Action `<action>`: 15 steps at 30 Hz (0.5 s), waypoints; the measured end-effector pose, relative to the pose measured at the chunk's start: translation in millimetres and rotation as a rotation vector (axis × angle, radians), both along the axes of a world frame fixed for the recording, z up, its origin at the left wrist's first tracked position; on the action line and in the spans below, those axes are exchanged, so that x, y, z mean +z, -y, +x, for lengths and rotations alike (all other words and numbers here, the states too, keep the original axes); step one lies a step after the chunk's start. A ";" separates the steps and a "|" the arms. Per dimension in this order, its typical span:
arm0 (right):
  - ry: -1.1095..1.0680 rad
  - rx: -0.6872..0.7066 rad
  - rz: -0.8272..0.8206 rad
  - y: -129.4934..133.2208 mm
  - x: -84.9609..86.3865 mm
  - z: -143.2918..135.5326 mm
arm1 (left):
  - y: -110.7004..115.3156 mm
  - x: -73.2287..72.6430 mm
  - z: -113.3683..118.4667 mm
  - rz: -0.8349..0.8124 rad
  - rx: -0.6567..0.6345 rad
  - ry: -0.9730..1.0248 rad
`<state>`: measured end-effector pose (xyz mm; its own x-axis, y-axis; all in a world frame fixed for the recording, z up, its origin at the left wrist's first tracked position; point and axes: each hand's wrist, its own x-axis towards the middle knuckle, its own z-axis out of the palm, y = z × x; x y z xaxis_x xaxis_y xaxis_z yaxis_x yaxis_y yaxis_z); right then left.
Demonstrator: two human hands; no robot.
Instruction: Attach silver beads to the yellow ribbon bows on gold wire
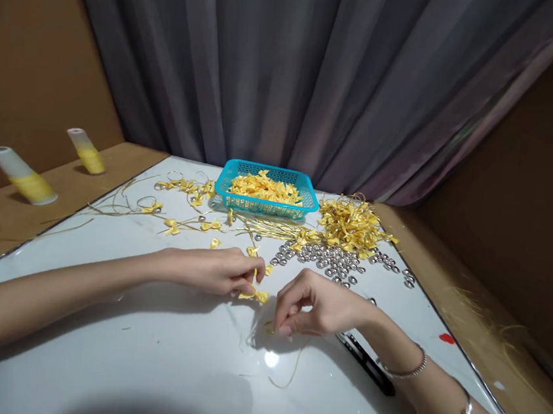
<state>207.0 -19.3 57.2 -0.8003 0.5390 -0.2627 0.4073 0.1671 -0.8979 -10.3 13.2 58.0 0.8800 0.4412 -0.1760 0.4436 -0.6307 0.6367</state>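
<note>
My left hand (230, 271) reaches in from the left, its fingertips closed at a small yellow ribbon bow (261, 296) just above the white tabletop. My right hand (313, 303) is closed in a pinch on a thin gold cord; one end shows left of the fingertips and a curved length of the cord (290, 381) trails below. A gap separates the two hands. More loose bows (215, 243) lie beyond my left hand. Silver ring-like pieces (333, 259) are scattered beyond my right hand. Under my right wrist lies a black-handled tool (371, 366), partly covered.
A turquoise basket (267, 204) with yellow bows stands at the back. To its right is a heap of corded bows (351, 225); gold cords (274, 228) lie in front. Yellow-wound spools (31, 186) stand on the left. A grey curtain (276, 68) hangs behind.
</note>
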 end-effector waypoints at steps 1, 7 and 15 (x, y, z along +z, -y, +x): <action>0.003 -0.013 0.028 3.0 1.4 0.0 | -1.0 -0.4 1.2 0.016 0.012 0.008; 0.006 -0.075 0.119 22.7 -0.7 -10.4 | -4.2 -5.1 13.6 0.230 0.102 0.091; 0.161 -0.358 0.310 25.9 29.2 2.1 | 11.9 -4.2 21.6 0.378 -0.022 0.178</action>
<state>209.2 -45.2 86.4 -0.5131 0.8449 -0.1515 0.6170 0.2403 -0.7493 11.3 1.3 53.7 0.8918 0.4266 0.1506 0.3316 -0.8429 0.4238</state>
